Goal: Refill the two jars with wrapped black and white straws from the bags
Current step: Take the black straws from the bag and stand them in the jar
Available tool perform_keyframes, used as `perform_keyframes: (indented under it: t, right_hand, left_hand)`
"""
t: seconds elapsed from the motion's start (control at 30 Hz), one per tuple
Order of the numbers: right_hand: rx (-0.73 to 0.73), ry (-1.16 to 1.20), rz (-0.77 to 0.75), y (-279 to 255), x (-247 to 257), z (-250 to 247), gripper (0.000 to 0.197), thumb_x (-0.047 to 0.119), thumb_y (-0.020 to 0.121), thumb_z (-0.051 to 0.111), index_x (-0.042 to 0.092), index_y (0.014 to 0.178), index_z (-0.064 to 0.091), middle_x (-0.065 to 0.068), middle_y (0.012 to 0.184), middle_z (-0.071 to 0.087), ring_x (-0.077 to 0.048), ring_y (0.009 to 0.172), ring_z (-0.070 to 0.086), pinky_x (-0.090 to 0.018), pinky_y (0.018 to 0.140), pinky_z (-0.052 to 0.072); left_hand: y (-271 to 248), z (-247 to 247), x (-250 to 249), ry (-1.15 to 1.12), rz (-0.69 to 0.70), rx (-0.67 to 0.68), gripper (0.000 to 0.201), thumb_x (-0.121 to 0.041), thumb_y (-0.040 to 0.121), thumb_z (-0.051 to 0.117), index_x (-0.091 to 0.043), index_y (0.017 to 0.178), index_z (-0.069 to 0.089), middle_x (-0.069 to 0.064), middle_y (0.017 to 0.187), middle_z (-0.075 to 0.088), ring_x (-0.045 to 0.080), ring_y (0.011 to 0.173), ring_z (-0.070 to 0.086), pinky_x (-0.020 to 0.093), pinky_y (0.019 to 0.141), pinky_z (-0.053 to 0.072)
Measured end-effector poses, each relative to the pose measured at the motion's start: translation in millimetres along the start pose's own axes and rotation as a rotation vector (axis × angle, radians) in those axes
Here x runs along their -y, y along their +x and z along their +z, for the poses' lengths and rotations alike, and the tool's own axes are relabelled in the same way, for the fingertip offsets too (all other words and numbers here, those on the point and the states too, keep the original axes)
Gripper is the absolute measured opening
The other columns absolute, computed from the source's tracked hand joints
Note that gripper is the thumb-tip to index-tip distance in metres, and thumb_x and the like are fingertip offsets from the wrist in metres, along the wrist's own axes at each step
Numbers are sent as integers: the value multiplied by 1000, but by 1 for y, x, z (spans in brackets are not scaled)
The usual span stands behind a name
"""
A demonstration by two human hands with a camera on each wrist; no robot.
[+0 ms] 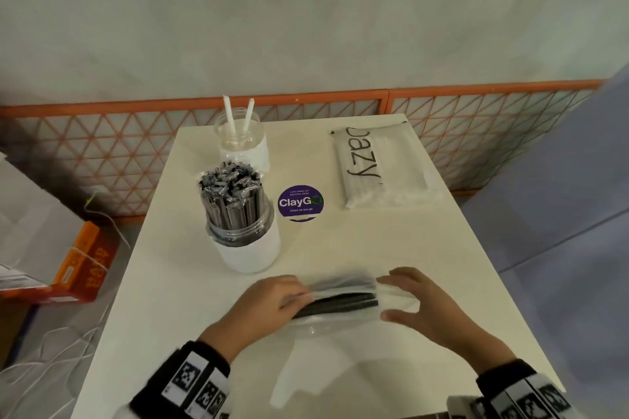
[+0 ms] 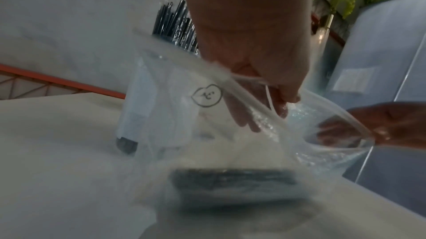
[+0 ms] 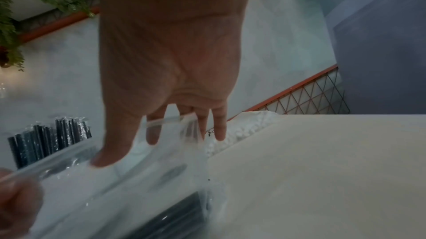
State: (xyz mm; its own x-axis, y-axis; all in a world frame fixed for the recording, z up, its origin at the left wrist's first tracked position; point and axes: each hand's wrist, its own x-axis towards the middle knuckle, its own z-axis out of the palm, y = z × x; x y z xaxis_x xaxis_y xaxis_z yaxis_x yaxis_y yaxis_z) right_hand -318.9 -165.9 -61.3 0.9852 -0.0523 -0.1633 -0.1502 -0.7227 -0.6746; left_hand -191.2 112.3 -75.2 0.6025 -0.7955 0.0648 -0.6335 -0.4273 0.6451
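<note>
A clear zip bag [image 1: 340, 309] with black wrapped straws [image 1: 337, 301] lies near the table's front edge, between my hands. My left hand [image 1: 299, 296] pinches the bag's zip rim [image 2: 242, 86], its fingers curled. My right hand [image 1: 386, 298] holds the other end of the open mouth; the rim [image 3: 168, 121] runs across its fingers. Behind stands a jar [image 1: 243, 231] packed with black straws [image 2: 177, 22]. A clear jar [image 1: 240, 134] further back holds two white straws. The bag of white straws [image 1: 381, 167] lies at the back right.
A purple round sticker [image 1: 300, 202] sits on the white table [image 1: 442, 265] between the jars and the white-straw bag. An orange lattice rail [image 1: 476, 119] runs behind the table. Cartons [image 1: 81, 262] and white cord lie on the floor to the left.
</note>
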Motion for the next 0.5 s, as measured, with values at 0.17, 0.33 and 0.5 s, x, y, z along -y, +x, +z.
perform_keyframes:
  t: [0.17,0.33,0.5]
  right_hand:
    - [-391,70,-97,7,6,-1,39,7,81,70,43,85,55,12,108,60,-2,95,60,-8,75,45]
    - [-256,-132,3,15,0,-1,40,1,81,63,40,76,72,17,110,56,-6,93,62,-5,71,38]
    - [-75,-98,109,20,4,-4,58,-2,81,55,29,130,54,13,114,53,-5,88,58,-2,65,38]
  left_hand:
    - [12,-8,-19,-57,-59,-97,16,-19,93,52,-34,94,47,-20,83,57,2,68,55,24,66,47]
    - [18,-3,-10,284,162,-145,35,6,61,73,-26,73,62,-13,101,59,10,65,60,20,55,49]
    - [27,6,-26,414,458,-248,16,-4,78,62,-12,91,68,4,110,54,20,95,52,27,80,45]
